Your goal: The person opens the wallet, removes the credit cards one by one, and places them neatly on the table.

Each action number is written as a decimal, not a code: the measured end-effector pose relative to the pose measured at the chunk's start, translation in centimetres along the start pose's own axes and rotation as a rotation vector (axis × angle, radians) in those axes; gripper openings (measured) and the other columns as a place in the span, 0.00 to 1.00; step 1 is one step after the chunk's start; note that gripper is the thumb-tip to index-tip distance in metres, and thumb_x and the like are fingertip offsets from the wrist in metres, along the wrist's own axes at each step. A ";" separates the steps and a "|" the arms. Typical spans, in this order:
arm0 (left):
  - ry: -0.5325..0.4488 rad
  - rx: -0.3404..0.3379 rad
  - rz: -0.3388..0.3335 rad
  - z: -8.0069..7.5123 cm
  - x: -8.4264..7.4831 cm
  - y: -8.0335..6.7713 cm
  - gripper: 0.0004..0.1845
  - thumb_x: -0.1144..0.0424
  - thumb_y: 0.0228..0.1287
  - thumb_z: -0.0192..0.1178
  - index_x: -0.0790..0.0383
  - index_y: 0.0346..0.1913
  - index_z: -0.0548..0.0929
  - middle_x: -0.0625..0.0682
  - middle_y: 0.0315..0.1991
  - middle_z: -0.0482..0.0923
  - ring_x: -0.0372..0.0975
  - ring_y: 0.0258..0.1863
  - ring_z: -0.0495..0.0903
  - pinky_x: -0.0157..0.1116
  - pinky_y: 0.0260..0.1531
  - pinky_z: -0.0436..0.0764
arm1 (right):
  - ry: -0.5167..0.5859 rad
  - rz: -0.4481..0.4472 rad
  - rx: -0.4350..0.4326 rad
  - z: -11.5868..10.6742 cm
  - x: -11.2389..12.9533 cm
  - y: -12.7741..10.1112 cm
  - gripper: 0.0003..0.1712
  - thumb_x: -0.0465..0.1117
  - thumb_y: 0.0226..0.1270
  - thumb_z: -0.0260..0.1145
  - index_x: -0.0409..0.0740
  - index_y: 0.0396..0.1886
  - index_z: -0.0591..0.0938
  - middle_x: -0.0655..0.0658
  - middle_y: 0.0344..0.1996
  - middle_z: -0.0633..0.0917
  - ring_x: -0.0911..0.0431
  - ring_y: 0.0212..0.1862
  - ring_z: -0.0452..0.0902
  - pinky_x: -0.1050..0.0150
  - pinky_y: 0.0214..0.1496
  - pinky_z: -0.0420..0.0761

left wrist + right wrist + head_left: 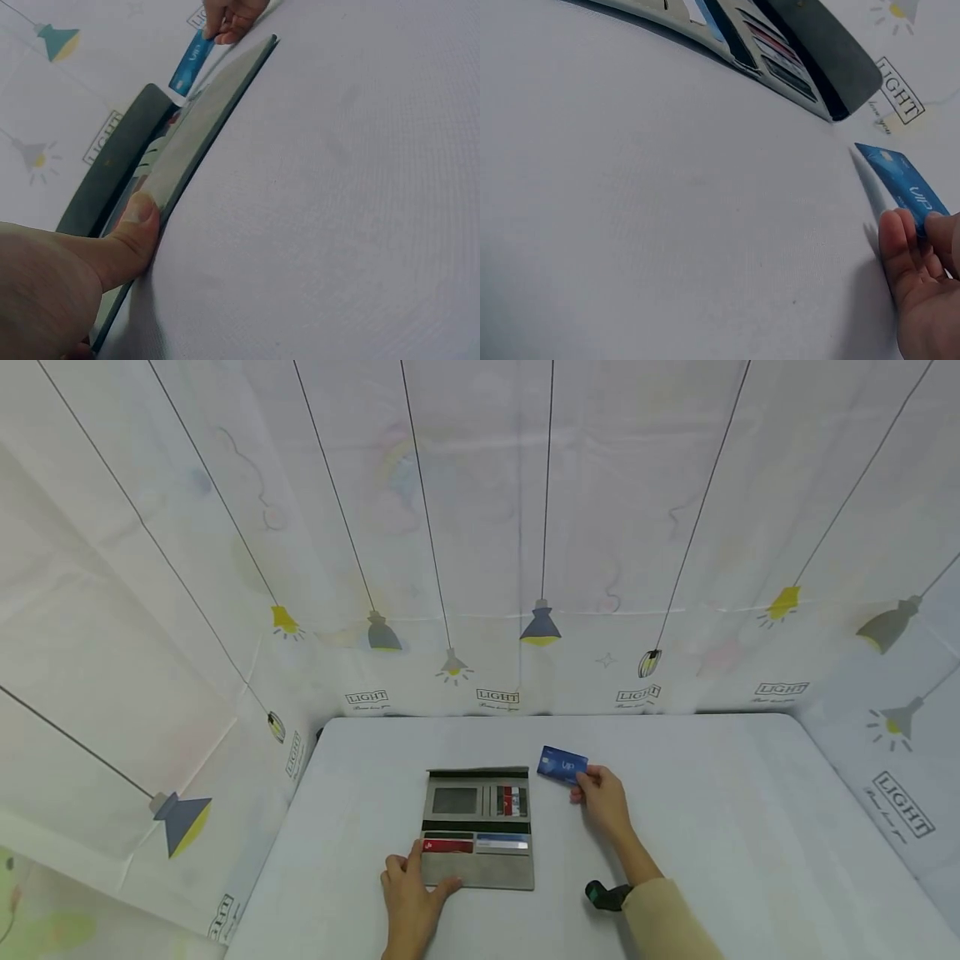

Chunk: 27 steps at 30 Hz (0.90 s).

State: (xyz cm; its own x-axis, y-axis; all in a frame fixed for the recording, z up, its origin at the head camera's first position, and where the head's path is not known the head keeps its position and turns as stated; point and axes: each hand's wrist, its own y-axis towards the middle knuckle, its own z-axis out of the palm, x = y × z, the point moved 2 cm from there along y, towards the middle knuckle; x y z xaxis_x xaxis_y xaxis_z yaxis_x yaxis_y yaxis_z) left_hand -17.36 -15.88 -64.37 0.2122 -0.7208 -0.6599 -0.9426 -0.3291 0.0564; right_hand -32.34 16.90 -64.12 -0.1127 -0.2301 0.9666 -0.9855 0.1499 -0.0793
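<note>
A grey long wallet [478,870] lies unfolded on the table, with cards showing in its slots. My left hand [411,897] holds its near left corner, thumb along the near edge and index finger by the left side. In the left wrist view the thumb [137,217] presses on the wallet's edge, while most of the other fingers are hidden. Right of the wallet, my right hand [607,800] pinches a blue VIP card [558,763] by one end. The right wrist view shows the card [904,177] tilted, close over the table and apart from the wallet.
Upper slots hold red and white cards [512,801]; lower ones hold a red card [447,846] and a blue-white card [502,842]. A dark wrist device [606,896] sits by the right sleeve [667,918]. White lamp-printed curtains [465,527] surround the white table [712,827].
</note>
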 end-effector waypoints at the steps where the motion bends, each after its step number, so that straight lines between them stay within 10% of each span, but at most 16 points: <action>1: -0.002 0.001 -0.003 0.0 0.0 0.0 0.53 0.46 0.38 0.81 0.66 0.69 0.73 0.54 0.41 0.61 0.44 0.41 0.59 0.38 0.38 0.62 | -0.003 -0.001 -0.003 0.1 0.1 0.2 0.18 0.38 0.78 0.56 0.27 0.58 0.73 0.30 0.38 0.86 0.53 0.31 0.87 0.65 0.37 0.85; 27: -0.010 -0.043 0.024 0.0 0.2 0.1 0.52 0.46 0.36 0.82 0.67 0.66 0.75 0.53 0.40 0.61 0.43 0.41 0.60 0.39 0.40 0.64 | -0.281 0.009 -0.116 1.2 1.3 3.7 0.27 0.41 0.71 0.63 0.32 0.65 0.74 0.40 0.31 0.85 0.60 0.22 0.79 0.69 0.28 0.73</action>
State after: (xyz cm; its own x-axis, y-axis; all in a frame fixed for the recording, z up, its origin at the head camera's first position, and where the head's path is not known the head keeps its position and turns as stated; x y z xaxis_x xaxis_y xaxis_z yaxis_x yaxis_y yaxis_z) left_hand -17.45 -16.06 -64.47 0.1866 -0.7232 -0.6650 -0.9356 -0.3373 0.1043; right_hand -36.33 16.03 -63.48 -0.1677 -0.4827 0.8596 -0.9651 0.2582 -0.0433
